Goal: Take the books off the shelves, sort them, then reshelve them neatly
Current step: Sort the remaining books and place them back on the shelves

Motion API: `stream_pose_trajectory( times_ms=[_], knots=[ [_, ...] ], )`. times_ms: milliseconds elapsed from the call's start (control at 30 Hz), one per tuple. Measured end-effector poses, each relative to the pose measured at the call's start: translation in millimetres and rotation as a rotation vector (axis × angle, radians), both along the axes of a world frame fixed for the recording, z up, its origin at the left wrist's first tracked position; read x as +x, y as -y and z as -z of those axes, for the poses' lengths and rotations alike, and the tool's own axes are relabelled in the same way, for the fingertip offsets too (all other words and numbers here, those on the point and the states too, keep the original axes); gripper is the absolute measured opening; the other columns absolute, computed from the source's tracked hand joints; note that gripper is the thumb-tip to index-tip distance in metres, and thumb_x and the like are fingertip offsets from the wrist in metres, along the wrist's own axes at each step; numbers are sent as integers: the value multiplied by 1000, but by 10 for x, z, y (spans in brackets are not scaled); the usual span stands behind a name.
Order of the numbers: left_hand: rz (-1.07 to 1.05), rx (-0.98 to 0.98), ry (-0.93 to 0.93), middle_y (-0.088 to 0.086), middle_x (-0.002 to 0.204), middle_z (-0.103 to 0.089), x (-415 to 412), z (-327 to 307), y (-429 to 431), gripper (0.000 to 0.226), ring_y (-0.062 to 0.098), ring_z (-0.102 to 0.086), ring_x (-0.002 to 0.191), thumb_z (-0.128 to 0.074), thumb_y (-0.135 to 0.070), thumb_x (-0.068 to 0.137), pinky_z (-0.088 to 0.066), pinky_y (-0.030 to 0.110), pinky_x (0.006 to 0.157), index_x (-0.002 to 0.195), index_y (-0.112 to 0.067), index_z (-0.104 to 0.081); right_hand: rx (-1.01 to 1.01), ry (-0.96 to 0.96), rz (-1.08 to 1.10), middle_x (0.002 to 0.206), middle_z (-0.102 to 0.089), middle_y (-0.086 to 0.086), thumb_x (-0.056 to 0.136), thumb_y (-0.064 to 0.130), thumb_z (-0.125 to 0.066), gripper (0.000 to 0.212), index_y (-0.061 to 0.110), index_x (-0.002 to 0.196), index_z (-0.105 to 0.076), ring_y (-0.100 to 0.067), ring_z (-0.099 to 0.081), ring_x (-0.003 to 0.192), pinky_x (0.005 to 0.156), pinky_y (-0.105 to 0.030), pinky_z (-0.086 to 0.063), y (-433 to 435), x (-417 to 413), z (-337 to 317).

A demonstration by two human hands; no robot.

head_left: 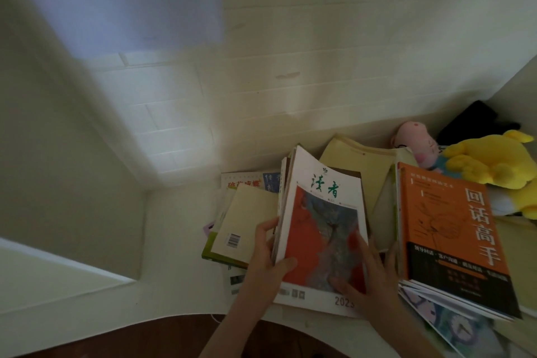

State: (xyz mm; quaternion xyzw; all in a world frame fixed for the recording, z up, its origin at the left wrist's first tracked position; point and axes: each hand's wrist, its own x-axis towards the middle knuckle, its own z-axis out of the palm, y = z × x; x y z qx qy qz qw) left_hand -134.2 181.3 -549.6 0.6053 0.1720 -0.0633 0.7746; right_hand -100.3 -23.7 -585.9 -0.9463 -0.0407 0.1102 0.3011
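On the white counter, a cream book with a barcode lies face down atop a loose pile at the left. Just beside it the left hand grips the left edge of a red-and-white magazine, fingers curled round the bundle beneath, thumb on the cover. The right hand lies flat on the cover's lower right, fingers straight and apart. An orange book tops the right stack; behind it sit a pink plush and a yellow plush
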Motion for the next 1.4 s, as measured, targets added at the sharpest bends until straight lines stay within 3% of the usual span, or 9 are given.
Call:
stream_pose_trajectory(
  times_ms=[100,200,367,667,767,933,1133,1233,1400],
  knots=[
    [-100,-86,-34,13,106,-66,-80,24,-102,62,29,-69,85,-65,9,78,-56,33,62,122,-28,-42,-121,-11,-77,153,28,13,47,101,-17,117,44,144,14,-14,46,131,108,-35,21,-70,-17,-9],
    [-152,-101,-48,12,105,-67,-156,17,-239,62,31,-69,84,-69,5,75,-57,33,59,121,-29,-44,-161,-4,-158,149,30,13,45,102,1,117,40,142,23,-15,41,133,108,-32,27,-225,1,-100],
    [-216,4,-36,14,108,-66,-309,8,-654,66,33,-69,85,-72,4,72,-58,36,60,121,-29,-45,-115,-6,-272,154,30,10,49,102,1,109,46,141,21,-10,40,135,96,-17,37,-637,-10,-100],
    [-395,37,-101,7,99,-70,-694,120,-1382,60,23,-70,73,-56,15,78,-58,32,55,114,-33,-51,-117,-13,-489,143,48,15,66,88,-6,91,46,137,32,-11,49,129,96,-21,40,-1226,-147,-108],
    [-426,72,-147,11,109,-66,-807,248,-1593,61,29,-66,82,-57,13,79,-57,34,56,122,-30,-46,-96,19,-501,148,40,15,66,91,1,95,41,145,20,-6,46,131,100,-20,37,-1171,-128,-52],
    [-480,90,-197,9,109,-63,-857,402,-1789,58,30,-61,83,-56,15,79,-57,27,51,117,-28,-47,-203,142,-507,162,-1,-4,86,63,-41,78,28,152,-18,-23,8,147,117,-32,9,-1092,-133,94],
    [-471,110,-205,5,106,-64,-841,453,-1851,62,30,-62,84,-56,16,79,-58,27,54,124,-25,-44,-276,331,-650,148,-38,-15,69,40,-78,86,10,140,-42,-31,-48,131,106,-42,-43,-1592,-128,38],
    [-459,128,-204,4,107,-64,-819,410,-1895,64,29,-63,86,-56,16,79,-57,34,59,128,-23,-42,-461,102,-700,160,-7,-16,89,25,-66,87,11,152,-8,-35,-19,145,115,-49,-26,-1929,108,31],
    [-457,176,-179,1,103,-64,-766,302,-1987,63,26,-63,87,-55,17,79,-53,41,70,128,-21,-42,-638,88,-773,146,-20,-8,72,41,-79,121,15,150,10,-29,-26,133,96,-44,-41,-2011,398,129]
  ],
)
